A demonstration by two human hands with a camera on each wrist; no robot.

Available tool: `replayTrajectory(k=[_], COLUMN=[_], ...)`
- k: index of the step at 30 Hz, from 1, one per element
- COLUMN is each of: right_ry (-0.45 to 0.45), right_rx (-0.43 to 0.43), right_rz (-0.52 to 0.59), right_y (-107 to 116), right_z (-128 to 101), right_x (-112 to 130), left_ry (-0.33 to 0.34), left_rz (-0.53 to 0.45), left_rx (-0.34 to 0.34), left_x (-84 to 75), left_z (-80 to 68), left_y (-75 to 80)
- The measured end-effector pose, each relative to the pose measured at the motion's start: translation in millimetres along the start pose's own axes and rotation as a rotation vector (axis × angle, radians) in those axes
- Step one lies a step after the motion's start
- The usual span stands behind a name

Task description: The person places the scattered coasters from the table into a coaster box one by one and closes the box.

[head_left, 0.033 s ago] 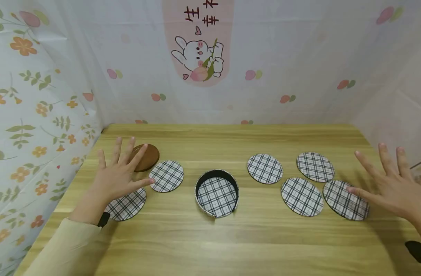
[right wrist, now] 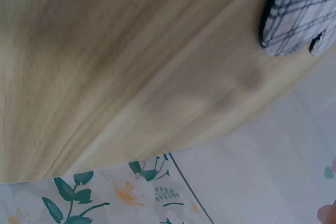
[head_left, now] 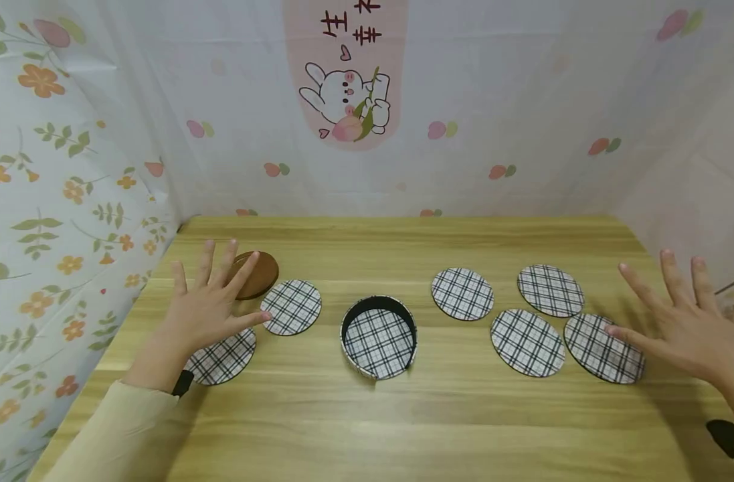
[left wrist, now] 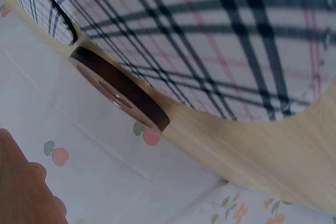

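With fingers spread and holding nothing, my left hand (head_left: 201,318) hovers at the left of the table. It partly covers a round plaid coaster (head_left: 225,360) and a brown round disc (head_left: 263,276). Its thumb tip overlaps the edge of another plaid coaster (head_left: 294,306). On the right, my right hand (head_left: 694,335) is also spread with nothing in it, its thumb overlapping a plaid coaster (head_left: 601,351). Between the hands stands a round plaid holder (head_left: 379,304) with a black inner wall, a gap at its front and a plaid surface inside.
More plaid coasters lie right of the holder: a back one (head_left: 463,294), a far one (head_left: 550,291) and a nearer one (head_left: 528,343). The wooden table (head_left: 367,435) meets a printed cloth (head_left: 493,80) at the back and sides.
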State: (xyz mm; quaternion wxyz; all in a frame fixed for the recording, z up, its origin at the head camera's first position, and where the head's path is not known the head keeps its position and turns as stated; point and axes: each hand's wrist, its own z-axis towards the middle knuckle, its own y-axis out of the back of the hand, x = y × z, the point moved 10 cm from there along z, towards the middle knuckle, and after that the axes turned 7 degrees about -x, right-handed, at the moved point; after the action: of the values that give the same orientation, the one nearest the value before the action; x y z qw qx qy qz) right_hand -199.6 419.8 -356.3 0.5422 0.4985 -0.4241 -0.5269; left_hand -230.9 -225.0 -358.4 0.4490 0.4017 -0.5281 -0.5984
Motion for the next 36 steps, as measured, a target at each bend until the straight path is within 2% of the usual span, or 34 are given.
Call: replayTrajectory(k=[10,17,27,36], right_ry=[0.045,0.067,0.093,0.111], right_rx=[0.011,0.016,0.021,0.091], right_rz=[-0.017,-0.009,0.003,0.062], right_y=[-7.4,-11.5,-24.0,-38.1], right_z=[-5.7,-13.1,-23.1,-26.9], right_x=[9.2,14.5,23.2,28.2], left_ry=[-0.013,-0.013,-0.061,-0.132], left_rz=[-0.04,-0.043,-0.049,-0.124], left_rx=[-0.045,-0.031,-0.047,-0.073], left_x=[0.5,-4.8,-26.0,-61.6], left_z=[-7.4,-10.9,-18.2,-16.7], left_y=[-4.4,-3.1,-2.4,-0.3])
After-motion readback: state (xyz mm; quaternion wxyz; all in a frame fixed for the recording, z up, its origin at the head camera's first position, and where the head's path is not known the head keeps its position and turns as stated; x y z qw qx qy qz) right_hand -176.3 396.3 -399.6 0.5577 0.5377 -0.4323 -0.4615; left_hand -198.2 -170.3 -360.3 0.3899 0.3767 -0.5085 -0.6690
